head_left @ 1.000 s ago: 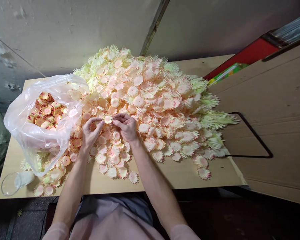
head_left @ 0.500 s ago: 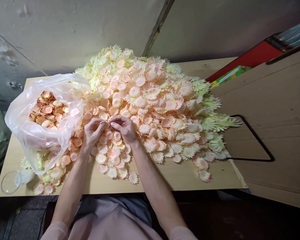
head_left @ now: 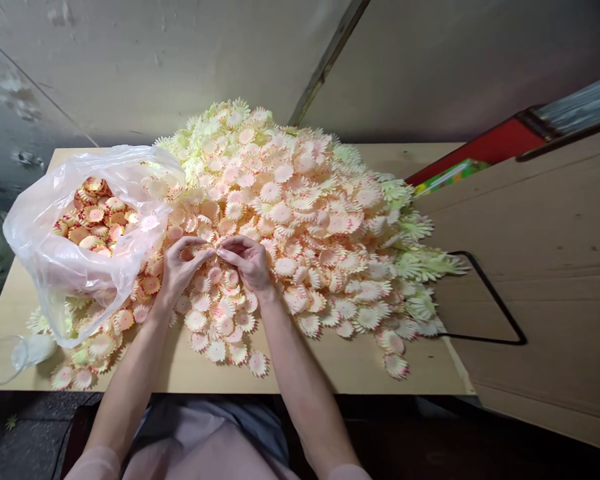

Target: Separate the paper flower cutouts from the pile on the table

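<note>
My left hand (head_left: 183, 263) and my right hand (head_left: 247, 262) meet fingertip to fingertip above a large heap of artificial flower petals (head_left: 280, 213). Thumb and forefinger of each are pinched together on a small pale petal piece (head_left: 216, 251), mostly covered by the fingers. The heaped pieces are round with frilled edges, cream to pink, some with red tips and some yellow-green. Left of my left hand lies an open, see-through plastic bag (head_left: 40, 220), with darker red-edged petal pieces (head_left: 95, 215) inside.
A clear cup (head_left: 3, 360) lies near the front left corner of the wooden table (head_left: 330, 373). At the right are a cardboard sheet (head_left: 540, 267), a black bent bar (head_left: 497, 293) and a red bar (head_left: 480, 150). A grey wall (head_left: 205, 60) stands behind.
The view has shifted and turned slightly. Both hands stay together at nearly the same spot over the heap, their fingertips now closer together around the small piece.
</note>
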Motion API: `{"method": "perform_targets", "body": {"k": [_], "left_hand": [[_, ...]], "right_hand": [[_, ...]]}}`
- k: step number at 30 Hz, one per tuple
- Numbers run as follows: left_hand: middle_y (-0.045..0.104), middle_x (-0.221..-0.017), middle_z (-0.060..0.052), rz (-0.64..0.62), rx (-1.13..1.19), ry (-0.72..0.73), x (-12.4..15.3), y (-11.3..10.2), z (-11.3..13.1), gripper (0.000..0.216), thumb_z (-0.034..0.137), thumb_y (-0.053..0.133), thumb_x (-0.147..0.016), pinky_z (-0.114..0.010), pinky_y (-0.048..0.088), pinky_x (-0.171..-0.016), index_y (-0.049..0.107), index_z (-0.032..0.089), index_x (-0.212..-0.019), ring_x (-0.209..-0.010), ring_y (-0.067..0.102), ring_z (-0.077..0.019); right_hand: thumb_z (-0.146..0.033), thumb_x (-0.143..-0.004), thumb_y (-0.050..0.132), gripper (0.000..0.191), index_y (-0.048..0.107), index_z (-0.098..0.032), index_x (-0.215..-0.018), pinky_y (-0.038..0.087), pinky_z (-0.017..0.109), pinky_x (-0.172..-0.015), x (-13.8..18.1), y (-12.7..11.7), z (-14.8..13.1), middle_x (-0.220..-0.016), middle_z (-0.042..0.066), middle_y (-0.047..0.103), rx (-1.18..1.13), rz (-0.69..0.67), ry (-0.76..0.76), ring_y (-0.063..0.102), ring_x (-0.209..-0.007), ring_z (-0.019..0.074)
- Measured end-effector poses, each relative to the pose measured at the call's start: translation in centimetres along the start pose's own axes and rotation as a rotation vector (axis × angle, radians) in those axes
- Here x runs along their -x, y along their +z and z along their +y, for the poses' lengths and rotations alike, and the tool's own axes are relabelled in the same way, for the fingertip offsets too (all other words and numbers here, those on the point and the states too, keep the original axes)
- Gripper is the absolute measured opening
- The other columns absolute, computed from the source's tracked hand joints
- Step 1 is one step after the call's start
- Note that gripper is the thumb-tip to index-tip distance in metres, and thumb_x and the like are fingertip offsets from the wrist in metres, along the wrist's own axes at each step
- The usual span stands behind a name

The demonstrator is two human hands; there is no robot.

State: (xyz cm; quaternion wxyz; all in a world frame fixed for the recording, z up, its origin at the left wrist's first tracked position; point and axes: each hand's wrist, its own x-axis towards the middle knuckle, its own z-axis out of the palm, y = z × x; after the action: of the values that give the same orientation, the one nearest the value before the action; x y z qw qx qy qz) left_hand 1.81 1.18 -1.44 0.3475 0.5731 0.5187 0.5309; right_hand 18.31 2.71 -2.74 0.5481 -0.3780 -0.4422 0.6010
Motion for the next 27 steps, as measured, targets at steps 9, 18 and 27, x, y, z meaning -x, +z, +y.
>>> {"method": "perform_targets", "body": {"k": [9,18,27], "left_hand": [[0.072,-0.093,-0.005,-0.014,0.017,0.041,-0.02,-0.14,-0.46,0.034,0.041,0.082,-0.069,-0.03,0.052,-0.083,0.071,0.019,-0.091,-0.088,0.067,-0.0201],[0.072,-0.092,-0.005,0.021,0.006,0.054,0.09,-0.25,-0.59,0.034,0.042,0.082,-0.068,-0.029,0.05,-0.08,0.071,0.018,-0.09,-0.086,0.066,-0.0193],[0.068,-0.089,-0.003,0.1,-0.031,0.063,0.25,-0.11,-0.11,0.037,0.042,0.084,-0.066,-0.027,0.047,-0.08,0.067,0.017,-0.087,-0.085,0.063,-0.0169]], "right_hand": [[-0.034,-0.058,0.088,0.031,0.071,-0.022,-0.082,0.06,0.029,-0.075,-0.07,-0.31,-0.14,-0.08,0.0,0.075,-0.006,-0.043,0.06,0.071,-0.074,0.0153],[-0.033,-0.062,0.087,0.028,0.072,-0.022,-0.083,0.06,0.027,-0.076,0.15,-0.38,-0.08,-0.081,-0.001,0.077,-0.071,-0.049,0.085,0.072,-0.074,0.014],[-0.027,-0.062,0.087,0.026,0.074,-0.021,-0.083,0.059,0.023,-0.077,0.39,-0.2,-0.13,-0.082,-0.001,0.078,-0.15,-0.078,0.087,0.073,-0.076,0.0128]]}}
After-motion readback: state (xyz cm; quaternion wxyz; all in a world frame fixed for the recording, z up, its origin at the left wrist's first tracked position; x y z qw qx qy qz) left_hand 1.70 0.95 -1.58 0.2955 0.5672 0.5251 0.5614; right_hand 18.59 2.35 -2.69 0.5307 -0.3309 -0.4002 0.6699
